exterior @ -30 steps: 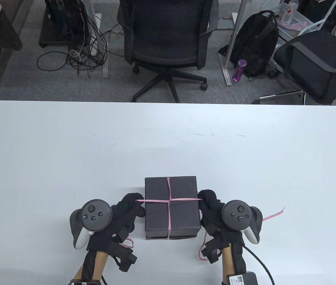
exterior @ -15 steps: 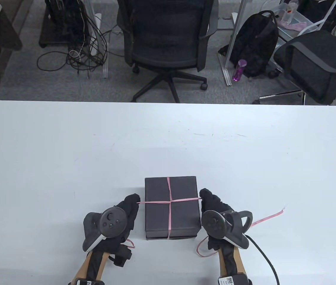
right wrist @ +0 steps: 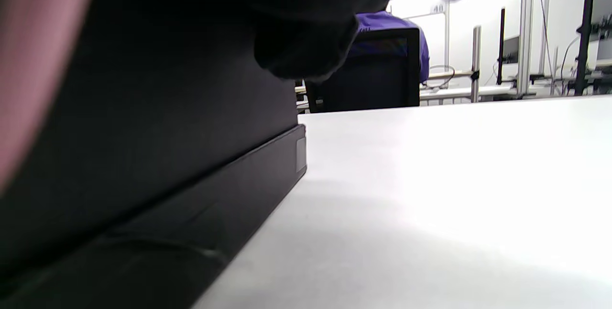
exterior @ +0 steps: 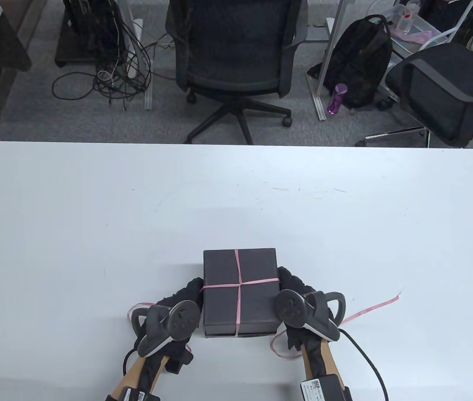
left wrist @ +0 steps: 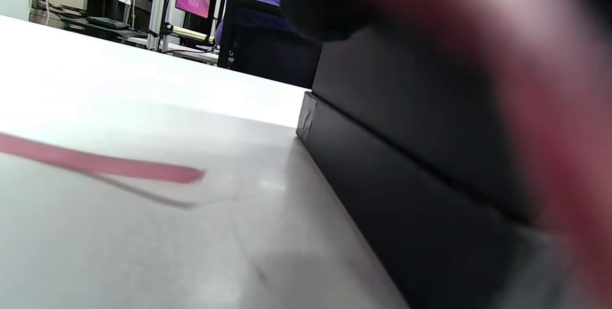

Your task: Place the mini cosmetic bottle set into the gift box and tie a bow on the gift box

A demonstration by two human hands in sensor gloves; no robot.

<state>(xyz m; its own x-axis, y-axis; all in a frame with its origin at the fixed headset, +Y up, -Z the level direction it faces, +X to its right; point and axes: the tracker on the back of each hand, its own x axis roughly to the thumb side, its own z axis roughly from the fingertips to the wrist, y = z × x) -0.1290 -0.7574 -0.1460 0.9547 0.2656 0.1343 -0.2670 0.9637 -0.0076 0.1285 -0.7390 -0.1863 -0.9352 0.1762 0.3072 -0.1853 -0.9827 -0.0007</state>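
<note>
Both hands, left hand [exterior: 186, 292] and right hand [exterior: 292, 284], flank the gift box [exterior: 239, 292]; grips untellable, table [exterior: 94, 217] beyond.

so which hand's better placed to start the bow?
Roughly even, slight edge to the right hand. Both hands flank the gift box where the pink ribbon crosses, but the right side trails the longer free tail. Left hand should anchor.

- Gift box [exterior: 239, 292]: plain matte black.
- Ribbon [exterior: 238, 284]: thin, pink, crossing the lid.
- Desk [exterior: 236, 200]: white.
- Gloves on left hand [exterior: 178, 298] and right hand [exterior: 292, 284]: black.
</note>
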